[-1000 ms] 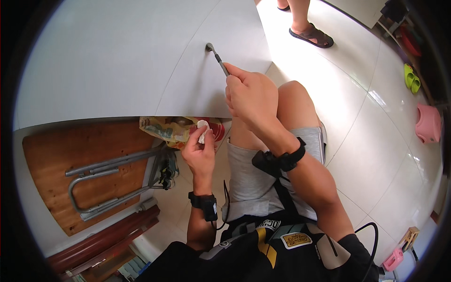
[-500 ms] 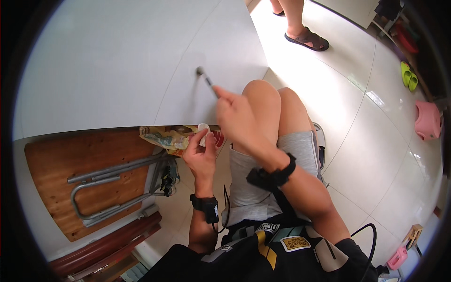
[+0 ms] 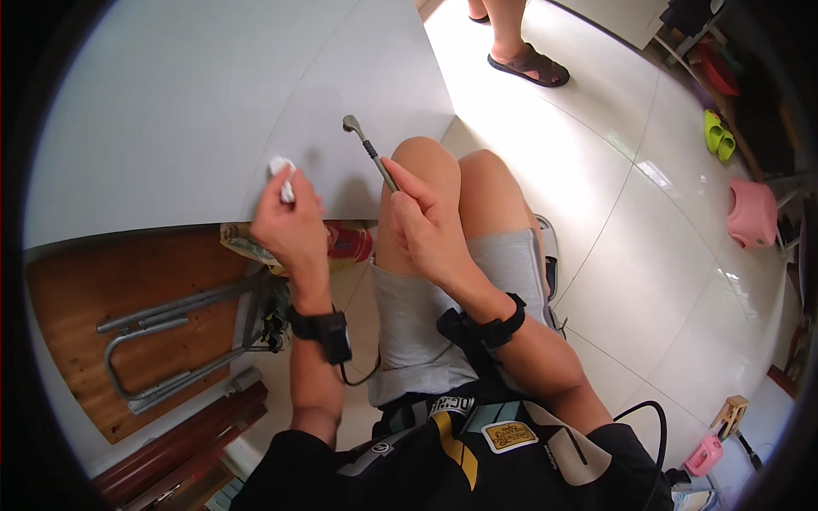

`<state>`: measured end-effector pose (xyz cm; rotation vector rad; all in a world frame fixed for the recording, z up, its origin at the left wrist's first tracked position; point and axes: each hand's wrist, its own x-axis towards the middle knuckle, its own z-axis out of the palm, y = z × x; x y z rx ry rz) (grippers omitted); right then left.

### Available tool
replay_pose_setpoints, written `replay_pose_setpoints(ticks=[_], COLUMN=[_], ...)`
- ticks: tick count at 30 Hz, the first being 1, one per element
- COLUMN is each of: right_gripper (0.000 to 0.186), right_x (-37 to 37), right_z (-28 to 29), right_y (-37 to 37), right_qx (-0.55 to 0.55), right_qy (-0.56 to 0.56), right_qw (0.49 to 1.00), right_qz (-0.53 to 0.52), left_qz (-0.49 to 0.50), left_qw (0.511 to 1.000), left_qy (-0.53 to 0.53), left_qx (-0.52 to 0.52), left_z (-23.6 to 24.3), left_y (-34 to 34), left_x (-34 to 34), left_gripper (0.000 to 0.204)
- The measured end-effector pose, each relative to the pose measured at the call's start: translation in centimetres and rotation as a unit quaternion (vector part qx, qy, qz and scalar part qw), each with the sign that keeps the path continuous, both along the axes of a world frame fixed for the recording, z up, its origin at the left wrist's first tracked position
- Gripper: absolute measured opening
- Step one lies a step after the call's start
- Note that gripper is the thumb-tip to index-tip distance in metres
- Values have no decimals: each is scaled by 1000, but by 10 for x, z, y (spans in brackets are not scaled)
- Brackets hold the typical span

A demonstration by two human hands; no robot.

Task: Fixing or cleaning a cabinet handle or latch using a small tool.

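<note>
Here we are: the right hand (image 3: pixel 426 226) is closed around the handle of a slim metal tool (image 3: pixel 365 149), its small bent head resting out on the white counter (image 3: pixel 170 111), just far of the person's bare knees. The left hand (image 3: pixel 290 221) pinches a small white wad (image 3: pixel 281 166), paper or cloth, I can't tell which, and holds it at the counter's surface, left of the tool and a little apart from it.

How far along? The counter looks plain and clean all round both things, so I'd judge the work is somewhere in the middle, with no finished result to point at yet.

Now the change: half a second ago that left hand was low, down by the crumpled bag (image 3: pixel 247 243) and red packet (image 3: pixel 349 243) under the counter's near edge. It has since come up onto the counter with the wad. The tool's head has moved right and nearer to the knees.

Left of the legs, a folded wooden table with metal legs (image 3: pixel 162 341) lies on the floor.
</note>
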<state>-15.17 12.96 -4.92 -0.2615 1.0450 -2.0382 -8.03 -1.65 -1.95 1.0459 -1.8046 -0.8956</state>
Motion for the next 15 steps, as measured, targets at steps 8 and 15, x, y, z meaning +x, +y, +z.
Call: replay_pose_setpoints(ticks=[8, 15], right_gripper=[46, 46], right_x=[-13, -9], right_z=[-9, 4], right_y=[13, 11], right_qx=[35, 68], right_qy=[-48, -55], right_qw=[998, 996], right_qz=[-17, -2], left_qz=[-31, -113], left_qw=[990, 925], left_qy=[-109, -362], left_qx=[-83, -21], left_z=[-15, -94], left_y=[-28, -42], left_x=[-48, -15], left_gripper=[21, 23])
